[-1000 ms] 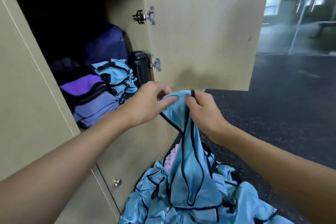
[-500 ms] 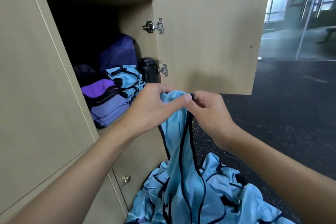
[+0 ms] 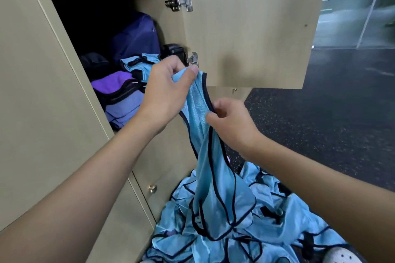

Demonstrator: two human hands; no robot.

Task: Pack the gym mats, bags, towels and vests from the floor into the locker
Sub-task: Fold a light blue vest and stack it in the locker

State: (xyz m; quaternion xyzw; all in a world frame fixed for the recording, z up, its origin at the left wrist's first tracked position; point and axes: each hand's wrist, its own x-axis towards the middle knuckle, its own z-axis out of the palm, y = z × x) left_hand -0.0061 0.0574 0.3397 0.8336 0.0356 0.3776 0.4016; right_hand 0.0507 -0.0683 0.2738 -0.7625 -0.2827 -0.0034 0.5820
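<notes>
The packing is looking partly done. Inside the open locker (image 3: 53, 92) a dark blue bag (image 3: 136, 36) is standing at the back, a stack of folded purple cloths (image 3: 119, 96), probably towels, is lying at the front, and a few folded vests (image 3: 139, 64) are sitting between the two. No mats are showing, so whether they are packed cannot be told. A good deal is waiting: a loose heap of vests (image 3: 277, 220) is lying on the floor (image 3: 320, 124) at the foot of the locker. The person is holding one vest (image 3: 211, 166) up in front of the open compartment, its lower part trailing down onto the heap. The left hand (image 3: 166, 94) is pinching its top between thumb and curled fingers, and the right hand (image 3: 230, 121) is gripping its dark edge a little lower. The vest is light blue, thin and shiny, trimmed with dark binding, and hanging limp and twisted, so it probably needs straightening and folding before going in.
</notes>
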